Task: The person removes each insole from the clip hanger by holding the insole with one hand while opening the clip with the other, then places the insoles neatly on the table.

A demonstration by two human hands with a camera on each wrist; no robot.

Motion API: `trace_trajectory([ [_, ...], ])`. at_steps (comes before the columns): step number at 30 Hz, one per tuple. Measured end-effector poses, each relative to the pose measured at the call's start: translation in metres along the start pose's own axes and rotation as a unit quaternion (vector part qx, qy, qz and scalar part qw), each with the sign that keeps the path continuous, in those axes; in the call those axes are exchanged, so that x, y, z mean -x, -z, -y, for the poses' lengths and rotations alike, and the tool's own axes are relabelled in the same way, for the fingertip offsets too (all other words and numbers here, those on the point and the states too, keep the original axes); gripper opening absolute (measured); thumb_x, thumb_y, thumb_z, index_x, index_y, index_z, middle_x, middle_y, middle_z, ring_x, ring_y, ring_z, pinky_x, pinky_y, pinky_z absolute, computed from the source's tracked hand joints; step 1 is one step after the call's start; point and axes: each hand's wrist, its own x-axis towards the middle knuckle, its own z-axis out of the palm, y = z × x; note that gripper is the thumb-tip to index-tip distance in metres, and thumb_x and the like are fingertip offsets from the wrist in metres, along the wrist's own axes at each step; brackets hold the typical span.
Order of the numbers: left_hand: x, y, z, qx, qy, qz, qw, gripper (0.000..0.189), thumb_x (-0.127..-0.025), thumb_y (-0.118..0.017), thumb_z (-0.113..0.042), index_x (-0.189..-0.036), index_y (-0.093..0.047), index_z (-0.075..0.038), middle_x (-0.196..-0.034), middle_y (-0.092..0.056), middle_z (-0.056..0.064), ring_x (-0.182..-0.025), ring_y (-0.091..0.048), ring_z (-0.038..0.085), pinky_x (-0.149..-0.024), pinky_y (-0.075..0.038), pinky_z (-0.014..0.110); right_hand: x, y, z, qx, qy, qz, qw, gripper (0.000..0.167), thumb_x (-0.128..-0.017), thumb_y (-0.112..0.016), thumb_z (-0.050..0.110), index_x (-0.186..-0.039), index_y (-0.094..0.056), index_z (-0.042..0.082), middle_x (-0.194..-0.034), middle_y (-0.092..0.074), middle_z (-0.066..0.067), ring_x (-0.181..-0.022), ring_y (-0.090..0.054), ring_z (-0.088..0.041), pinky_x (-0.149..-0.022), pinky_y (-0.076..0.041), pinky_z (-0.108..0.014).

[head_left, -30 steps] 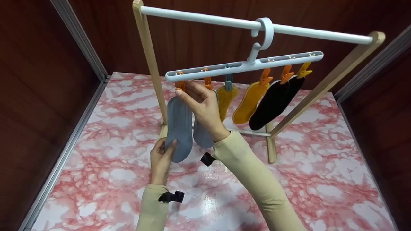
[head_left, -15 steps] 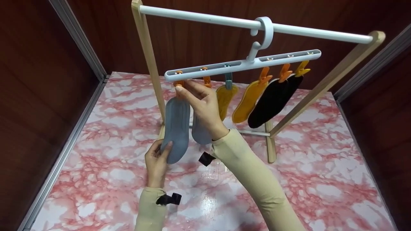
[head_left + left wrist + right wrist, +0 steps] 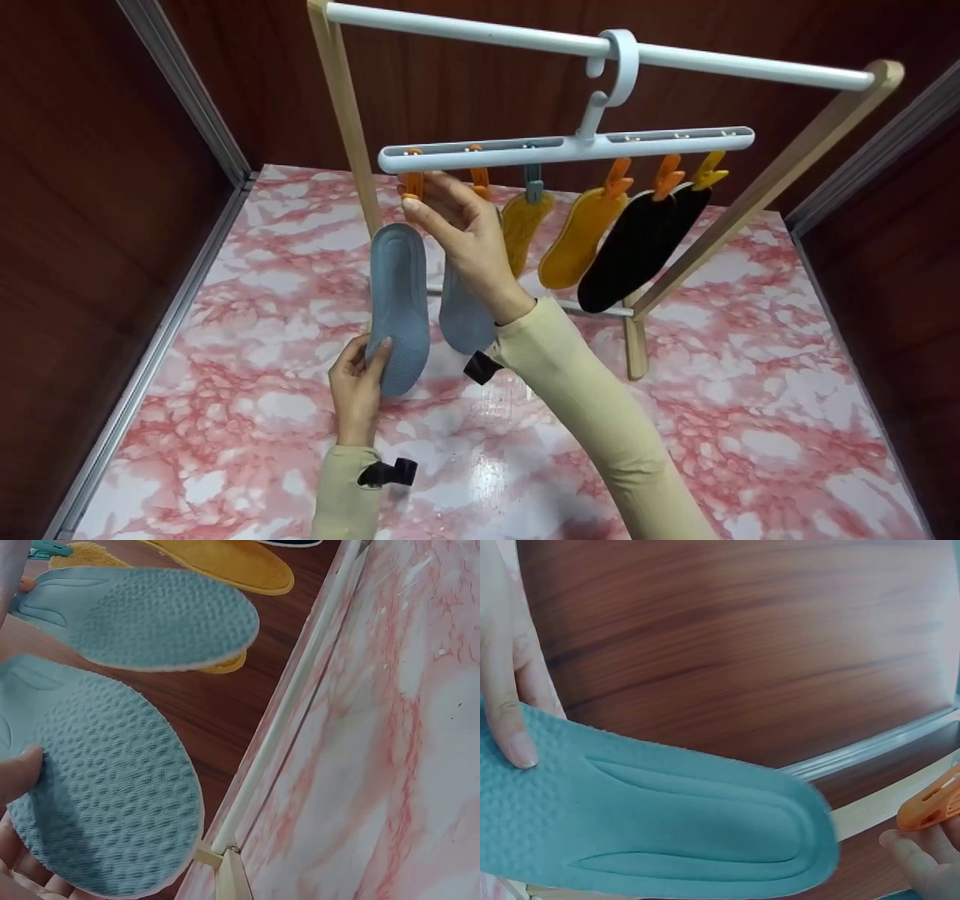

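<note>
My left hand [image 3: 358, 386] pinches the lower end of a grey-blue insole [image 3: 400, 300], thumb on its face and fingers behind. The insole stands nearly upright below the white hanger [image 3: 517, 155]. My right hand [image 3: 478, 244] pinches an orange clothespin [image 3: 413, 184] at the hanger's left end. In the right wrist view, a gap shows between the insole's rounded heel end [image 3: 780, 829] and the clothespin [image 3: 934, 799]. A second grey-blue insole [image 3: 463, 322] hangs beside it, partly hidden by my right hand; its dimpled face [image 3: 161, 619] shows in the left wrist view.
Two yellow insoles [image 3: 574, 240] and black insoles [image 3: 628, 247] hang from other clothespins to the right. The hanger hooks over a white rail [image 3: 480, 30] between wooden posts [image 3: 772, 187]. A lower white bar [image 3: 289, 697] crosses behind. Red-and-white marbled surface [image 3: 262, 405] lies below; dark panels surround it.
The insole in my left hand has come down and left, away from the orange clothespin. The hanger's left end has risen. My right hand still pinches the clothespin, slightly higher.
</note>
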Motion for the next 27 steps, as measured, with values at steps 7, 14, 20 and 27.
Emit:
trace_trajectory([
  [7, 0.001, 0.001, 0.005, -0.004, 0.024, -0.013, 0.9996, 0.022, -0.084, -0.073, -0.008, -0.100, -0.067, 0.006, -0.093, -0.070, 0.005, -0.085, -0.066, 0.009, -0.074, -0.051, 0.023, 0.002, 0.000, 0.001, 0.002, -0.007, 0.013, 0.9999, 0.044, -0.092, -0.060, 0.003, -0.134, -0.048, -0.004, -0.127, -0.058, -0.018, -0.117, -0.060, -0.022, -0.100, -0.046, -0.032],
  [14, 0.002, 0.002, 0.010, -0.005, 0.051, -0.007, 0.9987, 0.025, -0.083, -0.074, -0.010, -0.099, -0.067, 0.007, -0.091, -0.070, 0.005, -0.083, -0.066, 0.010, -0.073, -0.051, 0.024, 0.004, 0.004, -0.001, 0.026, -0.010, 0.028, 0.9992, 0.046, -0.094, -0.058, 0.003, -0.137, -0.046, -0.005, -0.133, -0.055, -0.019, -0.121, -0.056, -0.023, -0.103, -0.043, -0.030],
  [20, 0.003, 0.007, 0.013, -0.039, 0.078, 0.005, 0.9962, 0.025, -0.081, -0.077, -0.010, -0.098, -0.068, 0.006, -0.089, -0.069, 0.003, -0.082, -0.065, 0.010, -0.073, -0.051, 0.023, 0.007, 0.006, -0.002, 0.055, -0.001, 0.056, 0.9969, 0.046, -0.096, -0.054, 0.005, -0.139, -0.043, -0.005, -0.137, -0.052, -0.019, -0.125, -0.053, -0.022, -0.105, -0.040, -0.028],
  [27, 0.003, 0.008, 0.016, -0.070, 0.110, 0.025, 0.9912, 0.027, -0.079, -0.078, -0.008, -0.098, -0.067, 0.008, -0.083, -0.068, 0.002, -0.076, -0.063, 0.009, -0.070, -0.050, 0.023, 0.006, 0.008, 0.000, 0.064, 0.000, 0.069, 0.9955, 0.046, -0.097, -0.053, 0.005, -0.140, -0.041, -0.005, -0.139, -0.051, -0.019, -0.126, -0.053, -0.022, -0.106, -0.039, -0.028],
])
